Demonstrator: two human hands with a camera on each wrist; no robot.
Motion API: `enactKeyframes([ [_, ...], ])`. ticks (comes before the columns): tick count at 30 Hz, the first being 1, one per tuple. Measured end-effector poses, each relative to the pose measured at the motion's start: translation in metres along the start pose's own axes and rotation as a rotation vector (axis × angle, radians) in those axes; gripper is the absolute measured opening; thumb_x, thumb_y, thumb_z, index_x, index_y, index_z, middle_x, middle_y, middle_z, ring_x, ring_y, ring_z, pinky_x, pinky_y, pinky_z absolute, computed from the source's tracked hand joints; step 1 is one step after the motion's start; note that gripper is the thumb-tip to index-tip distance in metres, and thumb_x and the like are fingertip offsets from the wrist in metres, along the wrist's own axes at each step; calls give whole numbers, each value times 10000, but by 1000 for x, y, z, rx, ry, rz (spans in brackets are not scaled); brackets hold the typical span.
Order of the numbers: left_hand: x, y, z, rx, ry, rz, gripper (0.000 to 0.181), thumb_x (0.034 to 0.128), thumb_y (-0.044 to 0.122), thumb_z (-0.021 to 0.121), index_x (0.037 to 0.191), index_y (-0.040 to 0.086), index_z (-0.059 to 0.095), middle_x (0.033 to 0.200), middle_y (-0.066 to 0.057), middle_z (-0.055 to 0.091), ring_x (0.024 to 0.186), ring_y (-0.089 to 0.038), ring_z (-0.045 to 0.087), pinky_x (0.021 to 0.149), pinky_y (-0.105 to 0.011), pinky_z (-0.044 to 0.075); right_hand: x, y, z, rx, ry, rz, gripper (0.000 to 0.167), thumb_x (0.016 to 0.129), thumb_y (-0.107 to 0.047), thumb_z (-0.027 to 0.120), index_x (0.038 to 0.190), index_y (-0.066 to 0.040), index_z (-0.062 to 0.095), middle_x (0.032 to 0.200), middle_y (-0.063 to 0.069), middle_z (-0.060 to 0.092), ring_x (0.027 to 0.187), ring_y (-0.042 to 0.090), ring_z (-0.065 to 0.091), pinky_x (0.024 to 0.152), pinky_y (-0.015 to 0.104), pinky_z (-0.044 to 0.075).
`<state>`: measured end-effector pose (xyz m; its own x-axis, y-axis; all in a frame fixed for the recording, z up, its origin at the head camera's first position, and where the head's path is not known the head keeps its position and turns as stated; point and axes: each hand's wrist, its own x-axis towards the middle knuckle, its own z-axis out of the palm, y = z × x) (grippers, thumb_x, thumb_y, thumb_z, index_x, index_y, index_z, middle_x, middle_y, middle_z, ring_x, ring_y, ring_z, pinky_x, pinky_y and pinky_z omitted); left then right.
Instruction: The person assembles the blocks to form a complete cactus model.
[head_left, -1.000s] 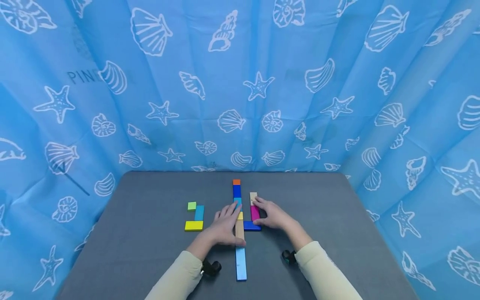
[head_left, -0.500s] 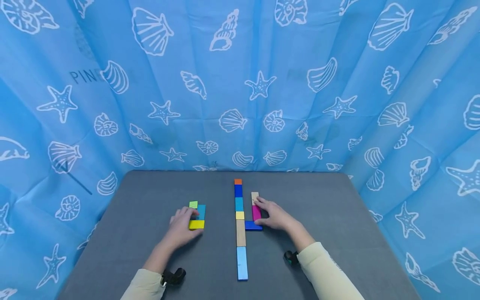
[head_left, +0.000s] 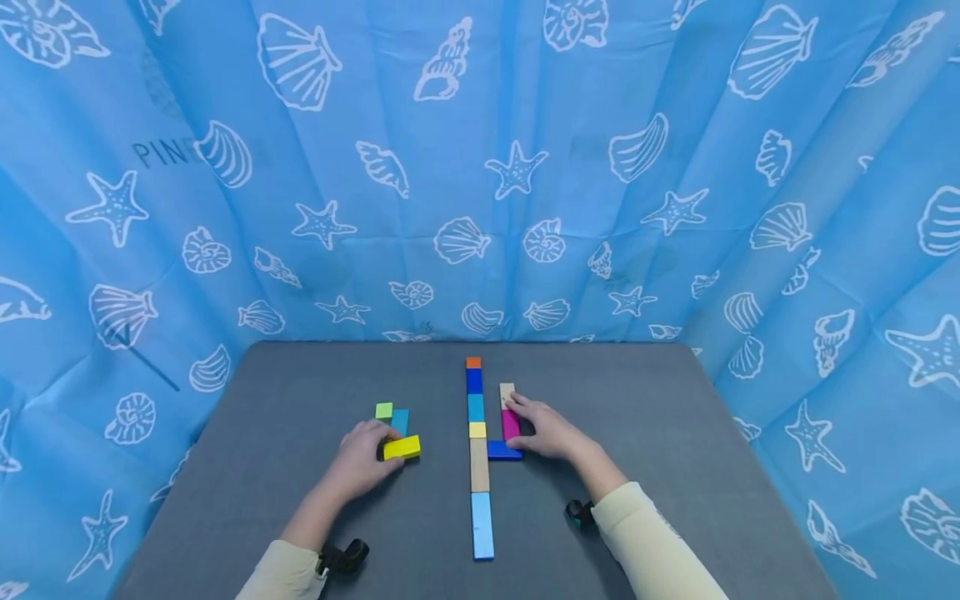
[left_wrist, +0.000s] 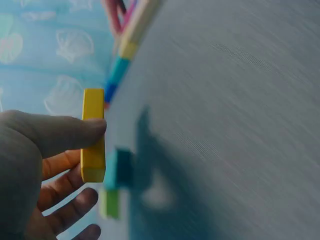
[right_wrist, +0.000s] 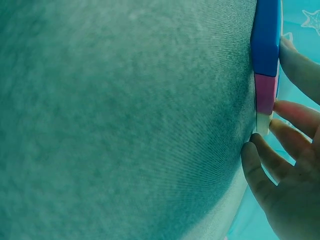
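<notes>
My left hand [head_left: 362,460] pinches a yellow block [head_left: 402,447] between thumb and fingers, lifted off the table, as the left wrist view shows. Just beyond it lie a teal block [head_left: 400,421] and a small green block [head_left: 384,411]. My right hand [head_left: 551,429] rests against the right-hand blocks. In the right wrist view its thumb touches a dark blue block [right_wrist: 266,37], and fingertips meet a magenta block [right_wrist: 265,93] and a pale wooden block [right_wrist: 262,123]. The dark blue block joins the side of a long column of blocks [head_left: 479,465].
The column runs front to back on the grey table [head_left: 637,392], from a light blue block [head_left: 483,525] near me to an orange block [head_left: 473,363] at the far end. A blue seashell curtain [head_left: 480,167] hangs behind and at the sides.
My left hand has left the column, reached to the left and picked up the yellow block, which is now raised and tilted. The right hand has stayed in place.
</notes>
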<state>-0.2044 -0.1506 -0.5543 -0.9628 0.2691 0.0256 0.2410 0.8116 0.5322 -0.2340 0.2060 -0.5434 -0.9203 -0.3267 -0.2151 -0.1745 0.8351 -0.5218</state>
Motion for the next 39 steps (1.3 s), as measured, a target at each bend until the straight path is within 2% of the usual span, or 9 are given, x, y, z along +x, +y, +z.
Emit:
enactKeyframes([
  [4,20,24,0,28,14,32,324,857,250,812,1152,144,730,1169,-41,646,1123,-275,553,974,-535,422,-1,0,1,-7,2,-9,783,899,-444,746,1560,-193,408,1658,33,300,1513,353,283,1170,563,303],
  [9,46,44,15,123,43,35,336,864,256,806,1166,132,727,1143,-44,648,1026,-247,543,929,-469,461,-2,0,1,-17,-5,-31,773,914,-432,731,1563,-175,399,1664,39,287,1513,362,278,1165,569,307],
  [13,63,50,28,197,51,32,327,868,255,802,1166,139,734,1147,-54,657,1033,-259,546,917,-459,457,-2,-2,0,-12,1,-30,770,916,-438,728,1565,-188,396,1664,32,287,1514,358,277,1167,570,304],
  [18,77,50,42,234,32,17,303,873,237,792,1158,148,740,1153,-51,654,1074,-266,541,930,-464,445,0,-3,-1,-2,3,-25,772,915,-437,730,1566,-193,395,1663,38,289,1513,363,278,1168,575,299],
  [27,81,53,49,217,29,37,302,858,226,808,1144,147,749,1122,-44,659,1027,-257,533,891,-440,437,1,-1,1,-6,-3,-26,771,921,-437,723,1570,-194,387,1665,31,284,1514,359,277,1169,572,300],
  [31,79,53,47,184,31,46,392,842,256,823,1206,151,723,1173,-57,659,1076,-275,532,914,-461,427,1,0,1,0,0,-27,768,922,-434,722,1569,-189,389,1665,33,284,1513,359,277,1169,572,300],
  [35,76,43,35,109,26,35,498,828,294,831,1290,186,682,1299,-69,631,1215,-310,499,995,-534,385,0,1,2,4,-3,-23,774,918,-445,723,1568,-187,391,1663,37,289,1511,357,283,1165,571,308],
  [39,72,21,12,50,-48,35,599,819,336,822,1369,198,629,1399,-73,584,1306,-335,440,1040,-603,312,-1,1,1,2,-3,-14,778,914,-447,726,1566,-183,393,1661,41,294,1509,358,287,1162,572,313],
])
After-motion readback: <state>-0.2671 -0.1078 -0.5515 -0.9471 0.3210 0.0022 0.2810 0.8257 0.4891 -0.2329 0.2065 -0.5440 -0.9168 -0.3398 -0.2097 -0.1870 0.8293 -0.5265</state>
